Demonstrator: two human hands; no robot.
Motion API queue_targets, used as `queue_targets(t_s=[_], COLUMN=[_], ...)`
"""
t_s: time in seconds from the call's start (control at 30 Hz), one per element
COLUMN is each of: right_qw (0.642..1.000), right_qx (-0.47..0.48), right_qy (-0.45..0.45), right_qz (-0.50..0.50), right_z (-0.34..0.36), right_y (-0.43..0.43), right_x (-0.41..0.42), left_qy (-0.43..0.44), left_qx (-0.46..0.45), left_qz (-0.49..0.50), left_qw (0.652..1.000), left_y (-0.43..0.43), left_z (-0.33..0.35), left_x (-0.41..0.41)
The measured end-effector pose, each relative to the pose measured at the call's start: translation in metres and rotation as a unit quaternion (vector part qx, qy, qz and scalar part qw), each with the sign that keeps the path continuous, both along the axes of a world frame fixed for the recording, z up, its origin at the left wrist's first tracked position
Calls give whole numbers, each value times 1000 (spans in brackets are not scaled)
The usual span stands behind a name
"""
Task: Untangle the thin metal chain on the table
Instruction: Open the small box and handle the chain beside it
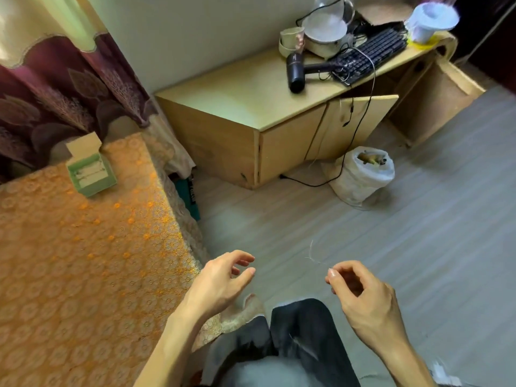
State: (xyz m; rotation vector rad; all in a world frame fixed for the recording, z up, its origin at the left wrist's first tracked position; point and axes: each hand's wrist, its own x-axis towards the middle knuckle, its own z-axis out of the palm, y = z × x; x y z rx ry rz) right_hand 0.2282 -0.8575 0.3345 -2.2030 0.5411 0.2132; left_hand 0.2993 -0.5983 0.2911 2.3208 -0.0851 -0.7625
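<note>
A seated person's knees, in dark trousers (301, 325), fill the bottom of the head view, with both bare hands raised just above them. The right hand (360, 289) pinches one end of the thin metal chain (315, 261) between thumb and forefinger, its other fingers curled in behind. The chain shows only as a faint pale strand that runs up and to the left from the pinch. It hangs in the air over the grey plank floor (391, 233), clear of the table (83, 261). The left hand (223, 277) hovers near the table's corner, its fingers apart and loosely bent, gripping nothing and not touching the chain.

The table, at left, is covered by an orange lace-patterned cloth. An open green box (92, 174) sits toward its far edge. Farther back, a white plastic bag (360, 177) stands on the floor in front of a low wooden cabinet (251, 107). On the cabinet top lie a black hair dryer (296, 71), a dark keyboard (371, 54) and a glass kettle (329, 20). A maroon patterned curtain (55, 88) hangs behind the table.
</note>
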Motion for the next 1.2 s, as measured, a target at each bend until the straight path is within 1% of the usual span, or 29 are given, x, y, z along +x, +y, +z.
queue_targets(t_s=[0.13, 0.2, 0.33, 0.43, 0.57, 0.77, 0.9, 1.03, 1.2], right_qw=[998, 996, 984, 968, 936, 880, 851, 827, 793], right_qx=[6, 8, 9, 15, 13, 3, -1, -2, 15], right_qy=[27, 31, 29, 16, -12, -12, -1, 10, 9], right_qz=[49, 80, 174, 251, 353, 475, 525, 562, 608], right_z=[-10, -18, -20, -9, 2, -4, -11, -8, -2], right_y=[-15, -28, -53, -58, -48, 3, 50, 107, 185], right_x=[52, 84, 158, 218, 284, 347, 377, 410, 447], left_qy=[22, 36, 51, 40, 39, 67, 78, 70, 46], left_qx=[24, 30, 25, 19, -8, -12, -39, -56, -53], left_qz=[46, 83, 177, 256, 384, 497, 543, 579, 602], left_qw=[998, 995, 983, 966, 923, 865, 835, 811, 795], left_y=[-7, -14, -38, -52, -63, -61, -45, -6, 64], left_z=[-12, -17, -15, -10, -8, -23, -39, -43, -37], left_x=[31, 44, 66, 79, 80, 77, 92, 122, 165])
